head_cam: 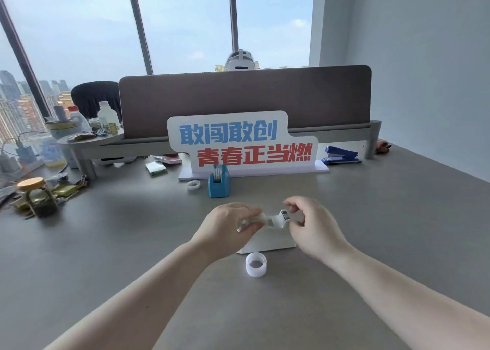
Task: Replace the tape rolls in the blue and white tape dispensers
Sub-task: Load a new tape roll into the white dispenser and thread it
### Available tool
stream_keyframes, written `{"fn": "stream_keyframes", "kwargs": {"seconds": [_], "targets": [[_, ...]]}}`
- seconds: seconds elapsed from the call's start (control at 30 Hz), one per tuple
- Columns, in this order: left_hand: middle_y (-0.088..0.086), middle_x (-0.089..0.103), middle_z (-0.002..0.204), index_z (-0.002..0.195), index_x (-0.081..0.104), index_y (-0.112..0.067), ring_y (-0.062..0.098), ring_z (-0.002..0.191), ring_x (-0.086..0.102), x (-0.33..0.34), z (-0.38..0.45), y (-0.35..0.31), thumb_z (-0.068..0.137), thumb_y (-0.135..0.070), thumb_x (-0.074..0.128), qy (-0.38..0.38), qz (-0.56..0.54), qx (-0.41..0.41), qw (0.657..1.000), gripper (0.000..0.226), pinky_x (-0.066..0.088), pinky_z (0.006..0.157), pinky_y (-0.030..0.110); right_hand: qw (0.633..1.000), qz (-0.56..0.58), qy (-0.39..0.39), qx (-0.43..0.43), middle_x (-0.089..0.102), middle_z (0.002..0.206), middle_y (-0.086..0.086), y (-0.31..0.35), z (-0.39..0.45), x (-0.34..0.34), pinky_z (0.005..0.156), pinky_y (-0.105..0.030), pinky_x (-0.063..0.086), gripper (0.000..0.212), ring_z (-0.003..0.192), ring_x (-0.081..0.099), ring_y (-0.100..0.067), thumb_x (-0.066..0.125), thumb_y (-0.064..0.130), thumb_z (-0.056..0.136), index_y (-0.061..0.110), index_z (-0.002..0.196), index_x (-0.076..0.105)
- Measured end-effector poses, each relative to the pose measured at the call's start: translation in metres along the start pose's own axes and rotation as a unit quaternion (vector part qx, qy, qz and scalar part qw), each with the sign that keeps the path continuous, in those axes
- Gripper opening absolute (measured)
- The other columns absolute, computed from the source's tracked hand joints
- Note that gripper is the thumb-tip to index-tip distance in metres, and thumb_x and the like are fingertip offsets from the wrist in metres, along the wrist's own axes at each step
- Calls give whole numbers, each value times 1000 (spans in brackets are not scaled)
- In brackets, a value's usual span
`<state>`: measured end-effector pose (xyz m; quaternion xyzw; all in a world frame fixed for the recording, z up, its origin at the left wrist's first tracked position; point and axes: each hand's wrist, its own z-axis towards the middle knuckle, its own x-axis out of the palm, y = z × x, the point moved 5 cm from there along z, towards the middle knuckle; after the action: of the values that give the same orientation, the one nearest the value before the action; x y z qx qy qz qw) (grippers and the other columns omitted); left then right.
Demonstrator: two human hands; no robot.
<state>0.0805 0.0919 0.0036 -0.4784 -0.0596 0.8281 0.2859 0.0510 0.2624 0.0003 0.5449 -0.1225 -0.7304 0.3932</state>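
The white tape dispenser [273, 239] stands on the grey desk [132, 243] in front of me. My left hand [228, 226] is closed on a tape roll sitting in the dispenser's top. My right hand [313, 223] pinches the tape's end at the cutter head [281, 218]. A loose white tape roll [256, 264] lies just in front of the dispenser. Further back stands the blue tape dispenser [218, 181] with a roll in it, and a small tape roll [193, 184] lies to its left.
A white sign with blue and red characters [244, 143] stands behind the blue dispenser. A blue stapler [340, 155] sits at the back right. Jars, bottles and clutter [39, 190] crowd the left side. A brown divider [244, 98] closes the desk's far edge.
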Motion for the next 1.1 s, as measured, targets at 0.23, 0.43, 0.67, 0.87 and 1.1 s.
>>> {"fn": "stream_keyframes", "kwargs": {"seconds": [0.23,0.43,0.67,0.87,1.1], "targets": [[-1,73,100,107,70,-20,19,93,66,-21,-20,10,81,-34,66,-53,32,-33,998,29,51,81,27,991,-15,61,-118,59,122,-2,58,-9,21,87,-33,47,38,109,57,-20,51,17,87,14,126,54],[-5,66,73,77,71,-22,18,72,59,-30,-49,17,81,-30,52,-33,82,-77,993,20,51,64,31,967,-204,94,-116,55,111,-3,71,-4,48,65,-32,45,40,90,61,-28,50,51,87,17,108,58],[0,63,70,68,65,-15,23,68,56,-14,-58,-4,82,-29,49,21,83,-94,992,25,48,61,35,931,-317,104,-148,46,103,-8,83,-7,52,58,-33,36,19,82,58,-33,52,23,86,16,103,51],[-10,67,101,100,68,-28,12,97,58,1,-54,-10,85,-38,55,88,47,-139,985,22,48,81,27,926,-332,151,-94,49,118,-1,53,6,36,79,-40,42,34,102,56,-31,50,33,84,31,117,45],[-4,67,95,89,69,-21,14,93,57,18,-43,-17,80,-44,59,123,42,-146,981,26,49,80,30,931,-314,167,-79,41,130,2,21,5,16,71,-36,43,37,116,44,-31,49,30,85,32,122,43]]}}
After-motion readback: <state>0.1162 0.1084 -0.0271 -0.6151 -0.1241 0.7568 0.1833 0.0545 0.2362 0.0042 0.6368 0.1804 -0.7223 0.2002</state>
